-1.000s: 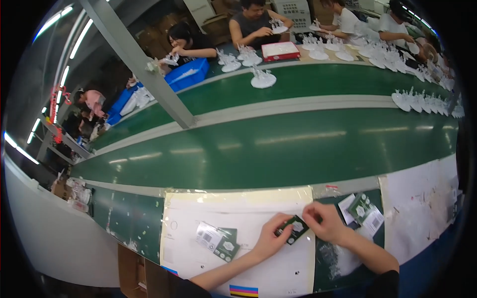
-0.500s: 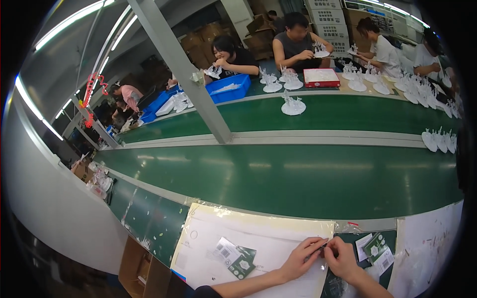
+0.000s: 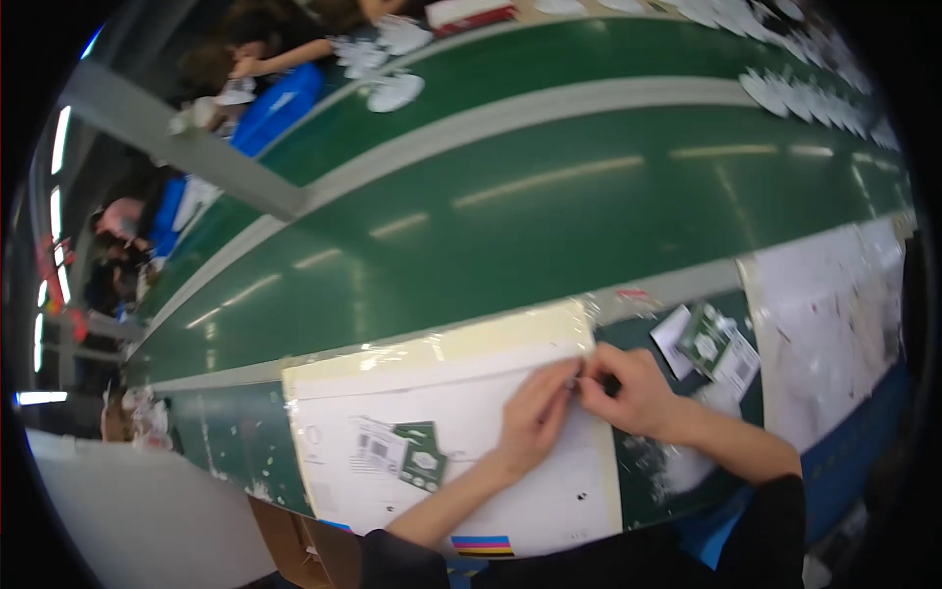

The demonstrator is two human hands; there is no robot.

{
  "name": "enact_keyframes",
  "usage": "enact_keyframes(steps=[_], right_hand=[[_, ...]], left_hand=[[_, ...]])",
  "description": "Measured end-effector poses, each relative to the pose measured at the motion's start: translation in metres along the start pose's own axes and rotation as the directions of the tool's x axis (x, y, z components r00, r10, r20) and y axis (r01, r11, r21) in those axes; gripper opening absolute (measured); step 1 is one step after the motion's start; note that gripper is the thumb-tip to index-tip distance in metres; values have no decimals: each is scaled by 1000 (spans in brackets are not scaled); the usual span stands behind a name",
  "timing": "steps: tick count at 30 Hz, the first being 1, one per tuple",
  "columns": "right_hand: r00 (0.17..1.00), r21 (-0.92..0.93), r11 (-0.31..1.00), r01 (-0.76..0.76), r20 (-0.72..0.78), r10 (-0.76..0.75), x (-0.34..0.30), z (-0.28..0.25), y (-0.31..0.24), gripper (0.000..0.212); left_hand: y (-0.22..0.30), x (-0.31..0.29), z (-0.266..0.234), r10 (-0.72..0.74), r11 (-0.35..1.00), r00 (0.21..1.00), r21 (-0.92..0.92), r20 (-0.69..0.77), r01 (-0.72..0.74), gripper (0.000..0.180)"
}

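Note:
My left hand point(image 3: 536, 412) and my right hand point(image 3: 628, 391) meet over the right edge of a white printed sheet point(image 3: 520, 368) taped to the bench. Fingertips of both are pinched together around something small and dark, too small to name. Left of my hands, a green card point(image 3: 422, 456) and a white card with a barcode point(image 3: 381, 447) lie overlapping on the sheet. Beyond my right hand, more green and white cards point(image 3: 705, 339) rest on the green bench top, with clear plastic bags point(image 3: 677, 469) close to my right forearm.
A wide green conveyor belt point(image 3: 471, 236) runs beyond the bench. White figures on round bases point(image 3: 395, 91) stand past it, near a blue bin point(image 3: 280, 110) and a person at work. A grey post point(image 3: 186, 142) rises at left; a cardboard box point(image 3: 304, 545) sits below the bench.
The view has tilted down and turned, so the bench and my hands appear higher and the far workers slip toward the upper edge. Both hands stay pinched together.

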State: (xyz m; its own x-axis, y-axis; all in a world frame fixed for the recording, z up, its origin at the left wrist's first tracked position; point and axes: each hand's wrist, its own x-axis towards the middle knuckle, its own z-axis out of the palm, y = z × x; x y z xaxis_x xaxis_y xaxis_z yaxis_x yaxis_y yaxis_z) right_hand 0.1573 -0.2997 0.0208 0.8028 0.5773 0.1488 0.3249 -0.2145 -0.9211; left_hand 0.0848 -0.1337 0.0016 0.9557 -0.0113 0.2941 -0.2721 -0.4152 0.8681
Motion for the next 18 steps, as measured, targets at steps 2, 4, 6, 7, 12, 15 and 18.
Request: enact_keyframes(steps=[2,4,6,7,12,15,18], right_hand=[[1000,33,999,-14,6,14,1,0,2,14],[1000,46,999,-9,-12,10,1,-2,1,14],[999,57,998,-35,-11,35,-2,-4,0,14],[999,66,997,-47,-5,48,-3,-3,0,13],[998,128,991,-51,-33,56,-8,2,4,13],[998,147,988,-37,-45,44,-8,3,6,15],[998,147,989,-29,-45,36,-8,3,6,15]], left_hand=[[1,4,0,14,1000,1000,-4,4,-14,36],[-2,5,3,1,999,1000,-33,-1,-1,36],[-1,4,6,2,999,1000,-52,5,-2,37],[-1,4,7,9,998,1000,-64,-1,-9,37],[2,0,8,-8,997,1000,-78,-4,8,37],[2,-1,8,16,998,1000,-57,-7,-17,37],[0,-2,8,51,999,999,-20,-6,-51,39]])
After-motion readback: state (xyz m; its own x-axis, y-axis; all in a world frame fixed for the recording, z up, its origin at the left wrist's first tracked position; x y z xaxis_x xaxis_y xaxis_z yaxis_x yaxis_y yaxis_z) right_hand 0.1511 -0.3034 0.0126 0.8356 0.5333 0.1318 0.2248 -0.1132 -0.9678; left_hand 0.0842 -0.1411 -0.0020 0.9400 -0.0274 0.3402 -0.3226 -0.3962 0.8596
